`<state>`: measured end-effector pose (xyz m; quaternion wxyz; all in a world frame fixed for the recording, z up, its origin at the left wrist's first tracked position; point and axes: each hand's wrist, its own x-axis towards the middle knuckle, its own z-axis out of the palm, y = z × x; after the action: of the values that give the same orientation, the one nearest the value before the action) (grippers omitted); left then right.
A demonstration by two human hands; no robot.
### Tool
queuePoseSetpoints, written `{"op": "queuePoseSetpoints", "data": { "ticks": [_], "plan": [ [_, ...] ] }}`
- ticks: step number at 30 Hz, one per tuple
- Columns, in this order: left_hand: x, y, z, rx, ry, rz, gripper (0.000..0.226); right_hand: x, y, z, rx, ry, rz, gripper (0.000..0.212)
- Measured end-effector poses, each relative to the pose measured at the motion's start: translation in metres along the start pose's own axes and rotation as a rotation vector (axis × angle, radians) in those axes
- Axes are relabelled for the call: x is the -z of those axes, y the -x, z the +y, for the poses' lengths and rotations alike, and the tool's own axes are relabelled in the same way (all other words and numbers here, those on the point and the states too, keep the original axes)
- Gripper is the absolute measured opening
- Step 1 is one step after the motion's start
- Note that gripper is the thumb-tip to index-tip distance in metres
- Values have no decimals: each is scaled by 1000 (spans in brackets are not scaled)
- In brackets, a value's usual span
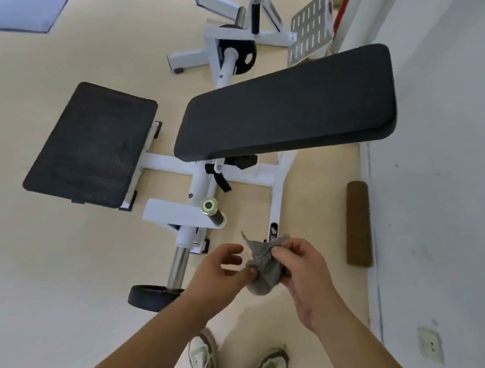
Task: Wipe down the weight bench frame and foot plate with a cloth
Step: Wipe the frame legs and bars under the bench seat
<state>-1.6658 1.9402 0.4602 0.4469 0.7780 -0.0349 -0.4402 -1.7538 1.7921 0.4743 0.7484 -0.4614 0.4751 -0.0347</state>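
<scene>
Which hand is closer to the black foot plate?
Left. The left hand sits below-right of the foot plate; the right hand lies farther right, beyond the cloth.

This is a small gym room. A padded weight bench (pixel 286 105) stands on a white frame (pixel 166 165) with a black foot plate (pixel 92 144). Behind it, a second machine (pixel 218 5) carries a weight plate (pixel 245 58). The floor (pixel 53 255) is pale and the wall (pixel 441 172) is white.
</scene>
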Motion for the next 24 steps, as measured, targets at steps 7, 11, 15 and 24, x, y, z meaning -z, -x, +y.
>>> {"op": "queuePoseSetpoints", "data": {
  "ticks": [7,11,15,24],
  "plan": [
    [14,-53,-34,-21,301,-68,30,-34,-74,18,1,164,-223,17],
    [0,-94,-57,34,463,66,11,-28,-128,40,1,280,-221,29],
    [-27,-140,-71,50,538,142,14,-10,-186,56,-89,480,-333,35],
    [-123,-279,-148,157,503,443,16,38,-345,153,-90,369,-315,23]
  ]
}}
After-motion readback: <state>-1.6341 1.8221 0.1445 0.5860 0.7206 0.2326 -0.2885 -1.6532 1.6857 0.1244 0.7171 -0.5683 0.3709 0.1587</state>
